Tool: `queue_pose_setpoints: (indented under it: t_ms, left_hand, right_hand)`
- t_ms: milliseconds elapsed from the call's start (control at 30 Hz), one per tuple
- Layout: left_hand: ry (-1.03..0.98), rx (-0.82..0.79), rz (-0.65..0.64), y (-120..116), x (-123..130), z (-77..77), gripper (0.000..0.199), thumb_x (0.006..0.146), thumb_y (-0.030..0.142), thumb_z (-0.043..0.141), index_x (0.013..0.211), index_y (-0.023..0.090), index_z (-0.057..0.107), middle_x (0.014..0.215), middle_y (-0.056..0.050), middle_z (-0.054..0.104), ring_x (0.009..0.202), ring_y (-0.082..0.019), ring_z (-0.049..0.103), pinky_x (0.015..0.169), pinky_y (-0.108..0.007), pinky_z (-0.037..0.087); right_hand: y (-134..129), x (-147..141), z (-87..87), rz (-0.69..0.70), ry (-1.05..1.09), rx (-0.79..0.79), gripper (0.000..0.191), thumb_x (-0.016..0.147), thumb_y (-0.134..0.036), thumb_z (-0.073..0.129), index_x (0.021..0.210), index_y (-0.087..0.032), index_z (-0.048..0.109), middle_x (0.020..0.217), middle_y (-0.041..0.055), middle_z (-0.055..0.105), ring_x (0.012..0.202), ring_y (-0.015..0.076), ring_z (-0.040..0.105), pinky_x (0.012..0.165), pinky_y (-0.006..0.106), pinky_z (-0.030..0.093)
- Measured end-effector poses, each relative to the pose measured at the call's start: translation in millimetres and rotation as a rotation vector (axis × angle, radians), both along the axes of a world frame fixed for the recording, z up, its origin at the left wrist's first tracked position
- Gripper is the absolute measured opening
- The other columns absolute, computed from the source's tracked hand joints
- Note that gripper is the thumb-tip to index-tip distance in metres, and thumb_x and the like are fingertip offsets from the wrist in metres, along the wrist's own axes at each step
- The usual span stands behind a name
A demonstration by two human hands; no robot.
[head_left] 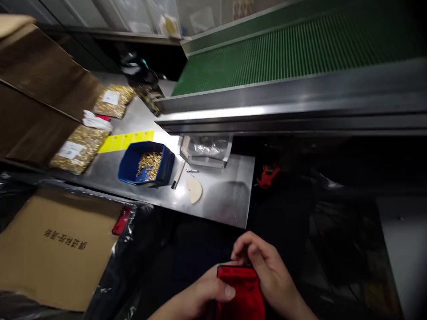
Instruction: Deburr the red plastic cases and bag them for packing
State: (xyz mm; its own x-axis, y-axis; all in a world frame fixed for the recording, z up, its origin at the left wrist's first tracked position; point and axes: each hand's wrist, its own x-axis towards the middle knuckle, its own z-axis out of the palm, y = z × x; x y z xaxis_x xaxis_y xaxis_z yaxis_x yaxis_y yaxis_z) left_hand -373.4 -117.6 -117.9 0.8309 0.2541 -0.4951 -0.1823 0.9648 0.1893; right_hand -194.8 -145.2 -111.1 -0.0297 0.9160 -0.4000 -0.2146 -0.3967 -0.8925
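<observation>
A red plastic part with a black rim (242,293) is at the bottom centre, in front of my body. My left hand (208,291) grips its left side, with the thumb lying over the edge. On the other side, my right hand (271,271) rests against its right edge, fingers curled near the upper corner. What the right fingertips hold, if anything, is too small to tell. Beyond the hands, a blue bin (167,166) with small gold-coloured pieces (151,164) stands on the metal table (227,195).
Bags of gold pieces (80,149) lie at the left by a cardboard flap (40,75). A green ribbed conveyor (273,53) crosses the top right. A box lined with black plastic (60,253) holds cardboard and a red part (122,220) at lower left.
</observation>
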Motion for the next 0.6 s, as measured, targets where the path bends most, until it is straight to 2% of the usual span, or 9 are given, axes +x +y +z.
queue_pose_setpoints:
  t_ms: [100,233,433,533,567,600]
  left_hand:
    - [0.057,-0.048,0.012,-4,-2,-5.7,0.040,0.072,0.023,0.074,0.110,0.011,0.074,0.096,-0.012,0.073,0.083,-0.022,0.069,0.077,-0.029,0.051]
    - [0.080,-0.030,-0.052,1,-5,-5.5,0.039,0.070,0.026,0.075,0.105,0.010,0.074,0.091,-0.010,0.071,0.077,-0.020,0.065,0.070,-0.026,0.049]
    - [0.053,-0.019,-0.171,15,1,1.9,0.041,0.068,0.029,0.076,0.104,0.010,0.074,0.088,-0.007,0.069,0.074,-0.019,0.059,0.067,-0.025,0.041]
    - [0.108,-0.206,-0.114,11,-1,0.5,0.041,0.069,0.022,0.079,0.108,0.011,0.073,0.094,-0.007,0.073,0.086,-0.023,0.066,0.075,-0.028,0.048]
    - [0.121,-0.290,-0.080,10,-3,1.9,0.040,0.073,0.023,0.080,0.111,0.012,0.072,0.098,-0.007,0.074,0.091,-0.024,0.067,0.079,-0.030,0.051]
    - [0.133,-0.307,-0.061,10,-5,4.6,0.037,0.083,0.029,0.078,0.115,0.012,0.070,0.104,-0.007,0.073,0.095,-0.025,0.068,0.082,-0.034,0.054]
  right_hand:
    - [8,-6,2.4,0.051,0.026,0.012,0.048,0.107,-0.055,0.041,0.091,-0.020,0.069,0.084,0.0045,0.069,0.077,0.0166,0.064,0.072,0.026,0.049]
    - [5,-8,-0.1,0.046,-0.018,0.032,0.048,0.109,-0.050,0.042,0.084,-0.018,0.069,0.080,0.0034,0.068,0.075,0.0153,0.063,0.070,0.026,0.047]
    - [-10,-3,-10.9,-0.179,-0.165,0.090,0.049,0.105,-0.049,0.049,0.067,-0.019,0.057,0.068,0.0014,0.056,0.065,0.0145,0.054,0.063,0.027,0.041]
    - [-14,-8,-14.1,-0.153,-0.131,0.043,0.051,0.104,-0.056,0.046,0.070,-0.020,0.060,0.070,0.0035,0.059,0.065,0.0171,0.056,0.062,0.029,0.044]
    - [-14,-13,-14.1,-0.140,-0.146,0.002,0.053,0.102,-0.060,0.045,0.070,-0.021,0.063,0.069,0.0046,0.061,0.065,0.0188,0.058,0.063,0.030,0.047]
    - [-14,-18,-13.8,-0.128,-0.168,-0.038,0.055,0.100,-0.065,0.045,0.072,-0.023,0.067,0.071,0.0058,0.064,0.066,0.0212,0.061,0.064,0.032,0.050]
